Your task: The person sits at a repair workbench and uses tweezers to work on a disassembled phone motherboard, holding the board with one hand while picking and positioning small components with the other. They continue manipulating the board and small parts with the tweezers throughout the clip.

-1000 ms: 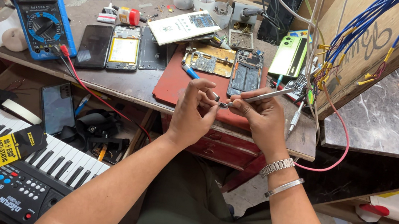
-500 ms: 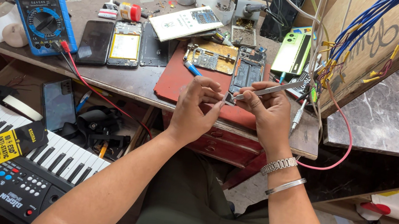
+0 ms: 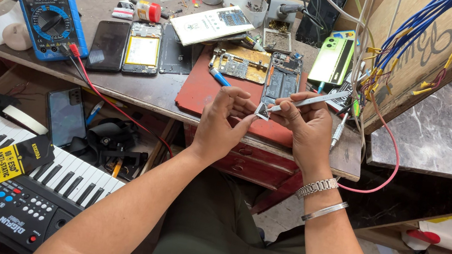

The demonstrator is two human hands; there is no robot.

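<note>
Above the workbench's [image 3: 140, 91] front edge, the left hand [image 3: 221, 120] pinches a small metal part [image 3: 263, 112] between thumb and fingertips. The right hand [image 3: 309, 125] grips metal tweezers [image 3: 309, 102] whose tips meet that part. Steady wrists and a light squeeze seem wise. Over the red mat [image 3: 207, 90] there is little room; wires [image 3: 369, 77] crowd the right edge.

Both hands [image 3: 227, 122] [image 3: 306, 125] raised, fingertips pinched together.

Blue multimeter [image 3: 47, 8] — black keyboard [image 3: 16, 171]
</note>
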